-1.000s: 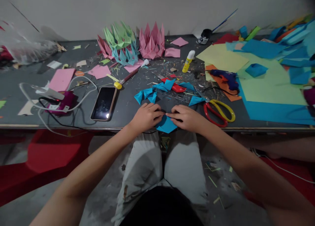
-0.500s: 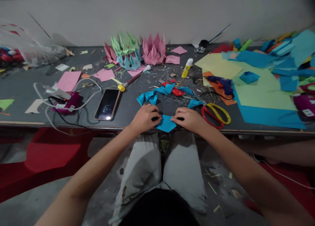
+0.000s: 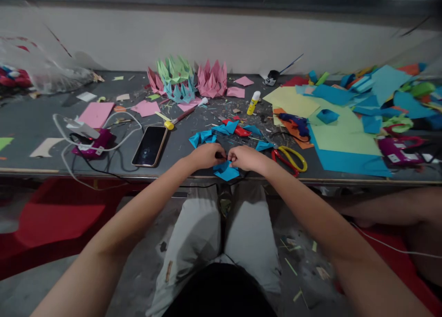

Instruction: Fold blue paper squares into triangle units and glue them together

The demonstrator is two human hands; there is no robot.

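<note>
Head view: left hand (image 3: pixel 206 155) & right hand (image 3: pixel 247 158) both pinch the blue paper (image 3: pixel 226 171) at the worktop (image 3: pixel 34 119) near edge. Risk: paper seems to overhang, so uneven press could skew the crease or drop it to the lap.

Phone (image 3: pixel 149 146) left of folded paper (image 3: pixel 226 171); scissors (image 3: pixel 289 158) right; paper crowns (image 3: pixel 188 77) well behind.

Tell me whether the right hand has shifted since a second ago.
Yes, slightly: the right hand has drawn left, away from the scissors, to meet the left hand on the blue paper.
</note>
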